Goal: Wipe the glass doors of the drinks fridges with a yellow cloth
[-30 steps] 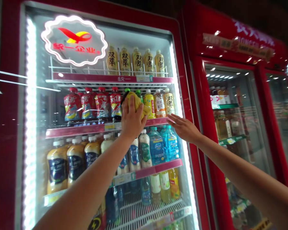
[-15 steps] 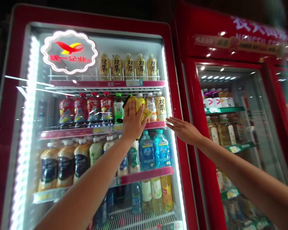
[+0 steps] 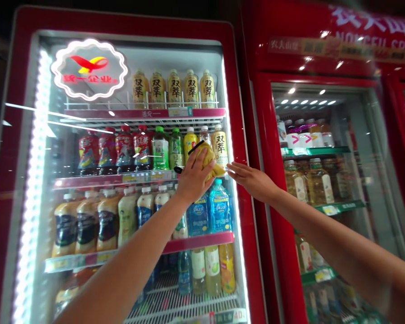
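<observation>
My left hand (image 3: 196, 177) presses a crumpled yellow cloth (image 3: 209, 158) with a dark edge against the glass door (image 3: 97, 112) of a lit drinks fridge. Its fingers lie over the cloth, in front of the bottles at the right end of the second shelf. To the right, my right hand (image 3: 251, 181) is stretched out with its fingers straight and nothing in it. Those fingertips reach the right side of the door, by the red door frame (image 3: 245, 216). Whether they press on it or only hover, I cannot tell.
Behind the glass stand rows of bottles, among them red-capped bottles (image 3: 124, 148), yellow bottles (image 3: 173, 90) and blue bottles (image 3: 220, 209). A glowing round sign (image 3: 89, 90) marks the upper left. A second red fridge (image 3: 266, 135) stands close on the right.
My left hand has slid the yellow cloth right and slightly down across the glass, closer to my right hand. My right hand stays by the door's right side. The view has shifted slightly.
</observation>
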Action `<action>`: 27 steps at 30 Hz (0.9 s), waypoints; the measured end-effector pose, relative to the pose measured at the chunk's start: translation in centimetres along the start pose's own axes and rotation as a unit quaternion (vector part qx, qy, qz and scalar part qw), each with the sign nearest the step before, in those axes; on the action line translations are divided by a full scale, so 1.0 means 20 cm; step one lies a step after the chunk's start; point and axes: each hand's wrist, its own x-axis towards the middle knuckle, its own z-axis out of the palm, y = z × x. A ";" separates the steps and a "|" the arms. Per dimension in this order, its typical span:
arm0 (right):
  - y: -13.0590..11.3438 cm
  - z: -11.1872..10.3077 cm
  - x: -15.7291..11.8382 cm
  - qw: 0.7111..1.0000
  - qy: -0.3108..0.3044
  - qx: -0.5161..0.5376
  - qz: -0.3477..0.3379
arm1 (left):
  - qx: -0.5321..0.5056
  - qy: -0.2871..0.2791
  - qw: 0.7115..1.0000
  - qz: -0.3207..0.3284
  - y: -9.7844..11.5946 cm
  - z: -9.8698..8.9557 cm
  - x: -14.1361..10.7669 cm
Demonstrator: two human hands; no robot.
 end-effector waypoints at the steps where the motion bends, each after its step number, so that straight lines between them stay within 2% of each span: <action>1: 0.01 -0.01 0.00 1.000 -0.001 0.001 -0.003 | -0.001 0.011 1.000 -0.020 0.01 0.01 0.05; 4: 0.03 -0.02 -0.04 1.000 0.001 -0.002 -0.007 | 0.000 0.030 0.998 -0.058 0.06 0.05 0.09; 10: 0.04 -0.02 -0.14 1.000 0.013 -0.010 -0.013 | 0.014 0.006 1.000 -0.014 0.16 0.06 -0.08; 12: 0.04 -0.03 -0.16 1.000 0.014 -0.010 -0.013 | 0.016 0.003 1.000 -0.007 0.17 0.07 -0.05; 17: 0.05 -0.05 -0.20 1.000 -0.004 -0.022 -0.011 | 0.015 0.015 0.999 -0.034 0.16 0.11 0.17; 20: 0.06 -0.05 -0.23 1.000 -0.015 -0.019 0.002 | 0.015 0.035 0.998 -0.050 0.19 0.13 0.16; 24: 0.08 -0.05 -0.22 1.000 -0.013 -0.015 0.023 | 0.001 0.024 1.000 0.019 0.22 0.16 0.10; 27: 0.09 -0.05 -0.20 0.999 -0.016 -0.022 0.027 | -0.005 0.008 0.999 0.043 0.20 0.18 0.18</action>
